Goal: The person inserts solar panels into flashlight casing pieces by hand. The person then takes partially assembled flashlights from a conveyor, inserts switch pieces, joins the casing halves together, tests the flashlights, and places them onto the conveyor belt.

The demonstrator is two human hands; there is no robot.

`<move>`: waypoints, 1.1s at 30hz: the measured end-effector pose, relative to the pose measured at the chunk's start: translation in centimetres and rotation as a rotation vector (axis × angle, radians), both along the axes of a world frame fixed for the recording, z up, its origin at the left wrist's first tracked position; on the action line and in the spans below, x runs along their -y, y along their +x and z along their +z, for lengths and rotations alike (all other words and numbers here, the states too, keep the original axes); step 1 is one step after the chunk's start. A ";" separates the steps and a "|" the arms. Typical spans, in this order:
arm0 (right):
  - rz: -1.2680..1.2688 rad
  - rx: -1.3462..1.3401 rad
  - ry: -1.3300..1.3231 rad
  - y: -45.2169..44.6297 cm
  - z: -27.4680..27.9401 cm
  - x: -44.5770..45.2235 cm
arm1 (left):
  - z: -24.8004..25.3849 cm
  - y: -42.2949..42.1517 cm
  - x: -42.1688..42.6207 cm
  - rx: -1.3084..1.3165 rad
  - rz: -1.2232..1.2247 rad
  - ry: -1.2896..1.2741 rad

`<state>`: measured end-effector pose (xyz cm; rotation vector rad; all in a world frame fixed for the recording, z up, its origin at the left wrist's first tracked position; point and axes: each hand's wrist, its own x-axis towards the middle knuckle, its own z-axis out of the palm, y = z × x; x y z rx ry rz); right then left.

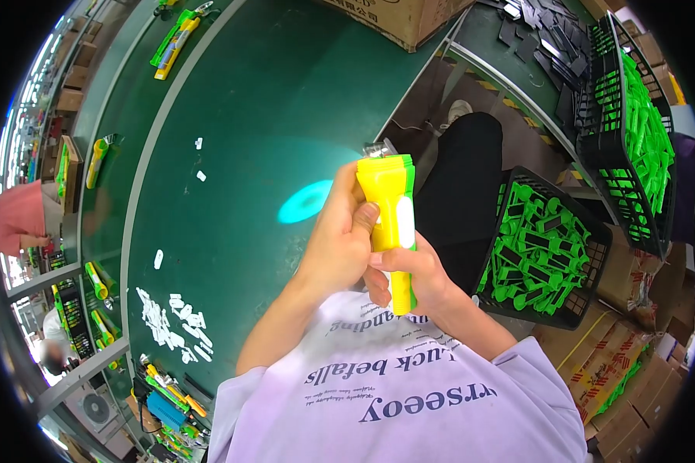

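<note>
A yellow and green flashlight (394,201) stands roughly upright in front of my chest, its wider head at the top and a bright white strip along its side. My left hand (338,241) is closed around its left side, with the thumb on the yellow body. Lower down, my right hand (423,276) grips the handle, its thumb lying across the front. A shiny metal part (378,149) shows at the flashlight's top end. The fingers behind the body are partly hidden. On the green table (232,154) a bluish spot of light falls left of my hands.
Small white plastic pieces (156,322) lie at the table's left. Black crates of green parts (544,251) stand right, near black pieces (544,38). A cardboard box (394,19) sits ahead. More flashlights (176,46) line the left strip; a person in pink (19,216) is beyond.
</note>
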<state>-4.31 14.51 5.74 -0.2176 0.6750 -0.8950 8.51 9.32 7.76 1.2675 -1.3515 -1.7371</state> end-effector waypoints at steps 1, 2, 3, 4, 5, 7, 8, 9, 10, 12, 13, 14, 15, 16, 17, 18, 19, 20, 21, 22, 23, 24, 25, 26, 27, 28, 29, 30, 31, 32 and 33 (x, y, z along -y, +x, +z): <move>0.006 -0.008 -0.015 0.0 0.0 0.0 | 0.1 0.1 0.0 0.001 -0.002 0.004; 0.005 -0.008 -0.016 -0.1 -0.1 0.0 | 0.3 0.2 0.2 0.017 -0.032 0.007; 0.016 -0.020 -0.018 -0.1 -0.2 -0.1 | 0.4 0.3 0.2 0.033 -0.062 0.011; 0.029 -0.032 -0.021 -0.1 -0.4 -0.2 | 0.4 0.3 0.2 0.033 -0.061 0.011; 0.031 -0.031 -0.024 -0.1 -0.4 -0.1 | 0.3 0.4 0.1 0.027 -0.067 -0.002; 0.020 -0.020 -0.014 0.1 -0.5 -0.3 | 0.3 0.5 0.0 0.025 -0.072 -0.013; 0.020 -0.018 -0.015 0.0 -0.5 -0.2 | 0.3 0.5 0.0 0.004 -0.075 -0.019; 0.022 -0.021 -0.015 -0.1 -0.4 -0.2 | 0.2 0.6 -0.1 -0.018 -0.079 -0.021; 0.025 -0.025 -0.017 -0.2 -0.4 -0.2 | 0.3 0.6 0.0 -0.019 -0.081 -0.020; 0.019 -0.022 -0.021 -0.2 -0.5 -0.3 | 0.3 0.7 0.3 -0.048 -0.109 0.010; 0.015 -0.018 -0.024 -0.2 -0.5 -0.3 | 0.2 0.7 0.2 -0.049 -0.107 0.009; 0.018 -0.018 -0.026 -0.2 -0.5 -0.3 | 0.0 0.7 0.2 -0.067 -0.107 -0.001; 0.021 -0.005 -0.027 -0.2 -0.4 -0.3 | -0.1 0.7 0.2 -0.084 -0.108 -0.010; 0.023 0.008 -0.026 -0.2 -0.4 -0.3 | -0.2 0.8 0.1 -0.085 -0.108 -0.010; 0.024 0.007 -0.026 -0.2 -0.3 -0.3 | -0.2 0.7 0.0 -0.111 -0.103 -0.013; 0.021 0.020 -0.026 -0.2 -0.3 -0.3 | -0.2 0.8 0.0 -0.137 -0.099 -0.017; 0.017 0.032 -0.026 -0.1 -0.3 -0.3 | -0.2 0.8 0.0 -0.137 -0.099 -0.018; 0.018 0.032 -0.025 0.0 -0.3 -0.4 | -0.1 0.8 -0.1 -0.141 -0.104 -0.028; 0.019 0.028 -0.023 0.0 -0.5 -0.4 | -0.1 0.9 -0.1 -0.145 -0.109 -0.039; 0.020 0.025 -0.022 0.1 -0.5 -0.4 | -0.2 0.9 -0.1 -0.146 -0.108 -0.039; 0.023 0.024 -0.023 0.1 -0.5 -0.5 | -0.2 0.9 -0.1 -0.147 -0.115 -0.038; 0.021 0.011 -0.020 0.1 -0.4 -0.5 | -0.2 1.0 -0.2 -0.147 -0.122 -0.037; 0.019 -0.002 -0.017 0.2 -0.4 -0.6 | -0.2 1.1 -0.2 -0.148 -0.119 -0.037; 0.020 -0.004 -0.017 0.2 -0.3 -0.6 | 0.0 1.2 -0.1 -0.151 -0.149 -0.029; 0.021 0.010 -0.018 0.2 -0.1 -0.6 | 0.1 1.3 0.0 -0.155 -0.179 -0.021; 0.021 0.024 -0.018 0.2 0.0 -0.6 | 0.2 1.2 0.0 -0.155 -0.178 -0.020; 0.023 0.024 -0.017 0.2 -0.1 -0.6 | 0.3 1.2 -0.1 -0.150 -0.173 -0.006; 0.024 0.020 -0.021 0.2 -0.1 -0.6 | 0.4 1.2 -0.1 -0.144 -0.165 0.005; 0.025 0.015 -0.024 0.2 -0.2 -0.6 | 0.3 1.2 -0.1 -0.144 -0.163 0.005; 0.026 0.014 -0.026 0.2 -0.1 -0.5 | 0.2 1.2 -0.1 -0.154 -0.130 0.013; 0.027 0.019 -0.026 0.1 -0.1 -0.4 | 0.2 1.2 0.0 -0.164 -0.098 0.021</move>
